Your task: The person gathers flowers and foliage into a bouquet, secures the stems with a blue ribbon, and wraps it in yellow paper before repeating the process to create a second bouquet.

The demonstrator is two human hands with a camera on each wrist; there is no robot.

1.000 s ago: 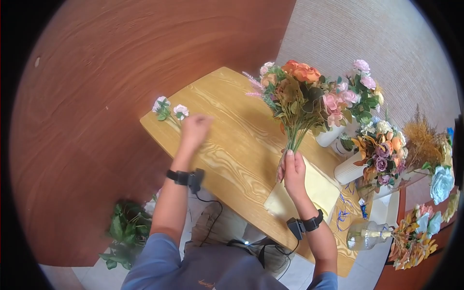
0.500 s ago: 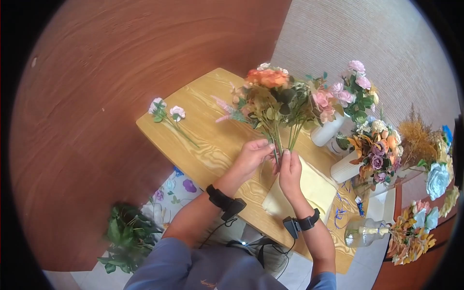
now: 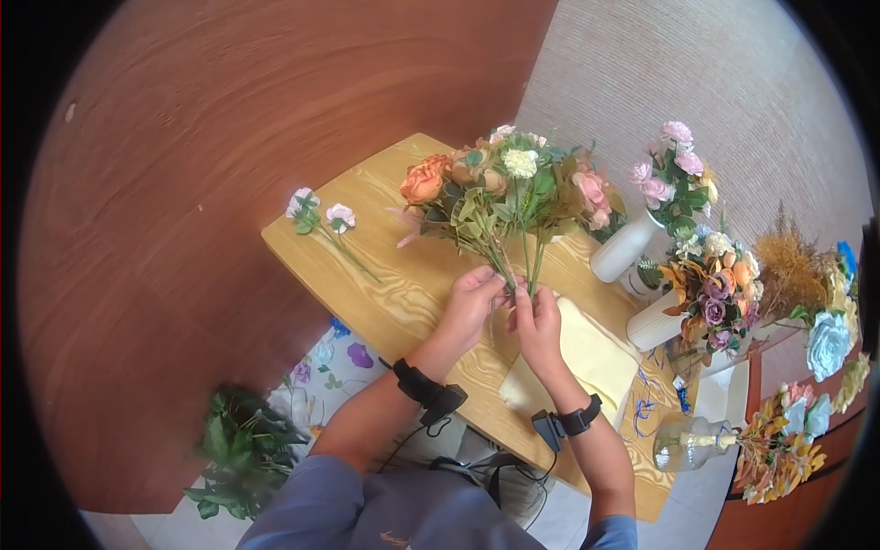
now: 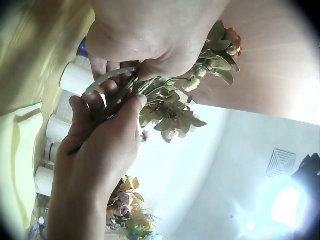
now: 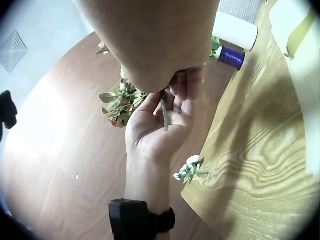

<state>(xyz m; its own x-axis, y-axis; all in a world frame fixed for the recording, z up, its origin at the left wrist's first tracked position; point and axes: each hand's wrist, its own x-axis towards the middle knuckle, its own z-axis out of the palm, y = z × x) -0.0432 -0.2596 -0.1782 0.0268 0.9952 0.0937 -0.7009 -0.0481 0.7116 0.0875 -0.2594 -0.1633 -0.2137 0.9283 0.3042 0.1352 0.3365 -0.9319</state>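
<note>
A bouquet of artificial flowers (image 3: 518, 188) stands over the table, with an orange rose (image 3: 425, 179), a cream bloom (image 3: 521, 163) and pink flowers among green leaves. My left hand (image 3: 470, 302) pinches stems on the bouquet's left side. Close beside it, my right hand (image 3: 539, 328) grips the rest of the stems low down, fingertips almost meeting the left ones. In the left wrist view the dark stems (image 4: 107, 110) cross the right palm. A pale stem end (image 5: 165, 119) shows by the left palm in the right wrist view.
Two pinkish-white flowers (image 3: 339, 218) lie at the table's left end. Yellow paper (image 3: 596, 353) lies under the right forearm. White vases (image 3: 628, 247) with flowers line the right side, near a glass vase (image 3: 683, 445) on its side and blue ties (image 3: 646, 408). A purple spool (image 5: 231, 57) stands behind.
My left hand has come from beside the two pinkish-white flowers to the bouquet stems. The bouquet has turned and shifted left, bringing the orange rose to its left side and a cream bloom forward.
</note>
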